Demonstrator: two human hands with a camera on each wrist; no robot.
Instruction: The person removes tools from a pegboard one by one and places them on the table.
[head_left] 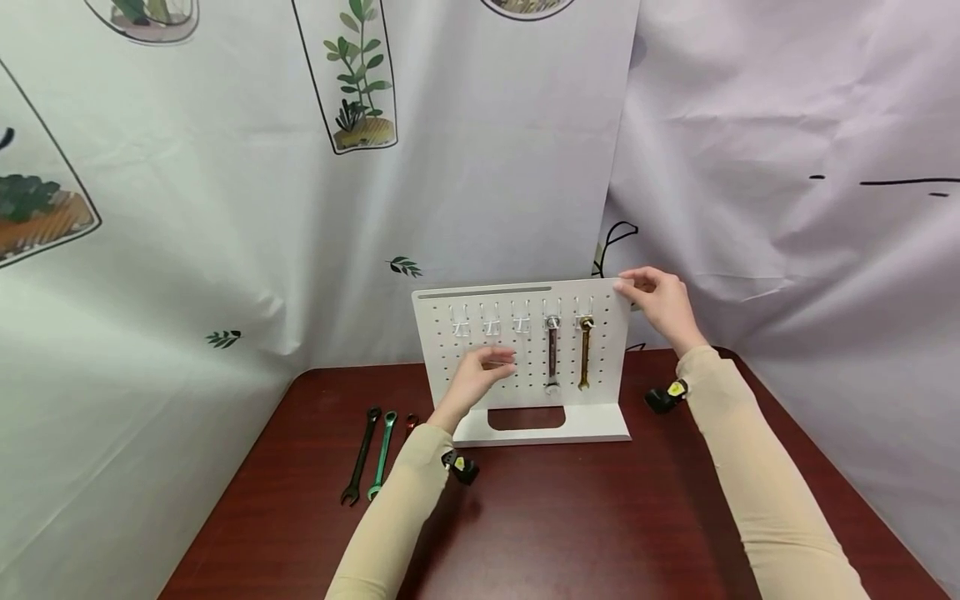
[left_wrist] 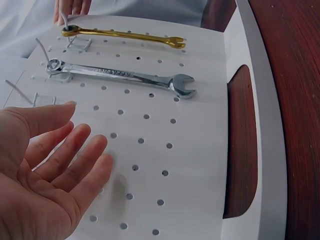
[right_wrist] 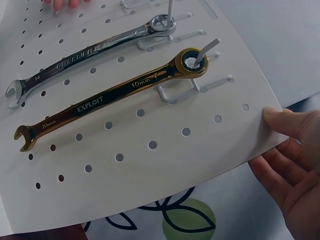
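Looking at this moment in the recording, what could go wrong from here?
The right hand pinches the white pegboard at an upper corner; a pull there might tilt or shift it.

The silver wrench and gold wrench hang by their ring ends on hooks, so a jolt could shake one loose.

The left sleeve partly covers the red wrench in the head view; it might brush it.

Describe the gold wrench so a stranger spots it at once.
On the dark red table stands a white pegboard. The gold wrench hangs from its rightmost hook in the head view. Its gold colour separates it from the silver wrench alongside.
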